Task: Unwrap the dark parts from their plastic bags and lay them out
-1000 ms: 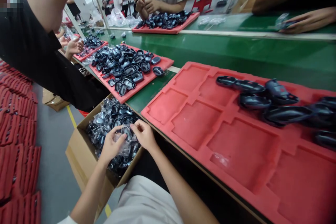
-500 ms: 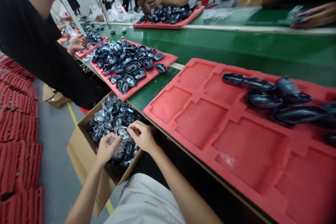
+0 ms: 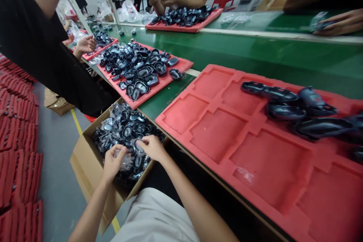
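Over an open cardboard box (image 3: 82,159) of dark, glossy oval parts in clear plastic, both my hands are raised close together. My left hand (image 3: 113,160) is closed, its thumb and fingers pinching crumpled clear plastic (image 3: 126,162). To its right, my right hand (image 3: 153,147) pinches a dark oval part (image 3: 138,146) that seems partly covered by clear film. Beside the box, a red foam tray (image 3: 187,113) lies on the green table, with several dark shells (image 3: 323,125) on its right side and a scrap of plastic in one recess.
A second red tray (image 3: 181,69) heaped with dark parts lies beyond the box. Across the green table (image 3: 255,53), a person works at another loaded tray (image 3: 195,26). At left, a person's black-clothed arm reaches in; stacked red trays (image 3: 17,181) stand on the floor.
My right hand has moved slightly down, and the part at its fingertips has turned from its wide face to a narrower view. My left hand remains nearly where it was, with the plastic.
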Tool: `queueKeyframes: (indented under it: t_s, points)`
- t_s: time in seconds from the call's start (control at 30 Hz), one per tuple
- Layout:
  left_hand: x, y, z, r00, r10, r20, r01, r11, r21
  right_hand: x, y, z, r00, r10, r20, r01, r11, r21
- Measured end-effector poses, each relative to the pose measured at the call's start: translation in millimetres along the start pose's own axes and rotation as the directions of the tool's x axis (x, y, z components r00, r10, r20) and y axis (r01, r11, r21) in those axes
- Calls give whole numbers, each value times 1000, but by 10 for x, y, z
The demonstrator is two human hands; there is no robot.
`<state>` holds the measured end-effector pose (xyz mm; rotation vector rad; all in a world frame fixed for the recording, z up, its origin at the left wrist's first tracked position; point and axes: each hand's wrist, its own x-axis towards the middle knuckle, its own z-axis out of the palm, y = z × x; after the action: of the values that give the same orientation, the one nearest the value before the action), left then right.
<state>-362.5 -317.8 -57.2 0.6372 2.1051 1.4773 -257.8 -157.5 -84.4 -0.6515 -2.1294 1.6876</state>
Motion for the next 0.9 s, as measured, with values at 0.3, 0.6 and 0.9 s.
queueKeyframes:
  t_s: [0.3,0.6,0.9]
  points:
    - [12,-32,-28,997,-55,51,54,998,13,88,105,118,996,41,-78,-31,992,122]
    - [80,-75,-193,996,-66,-60,64,998,-28,98,-145,-115,1000,-8,9,11,955,-295]
    - [67,0,-208,993,-119,13,119,993,-24,-64,-209,109,930,259,262,19,675,-737]
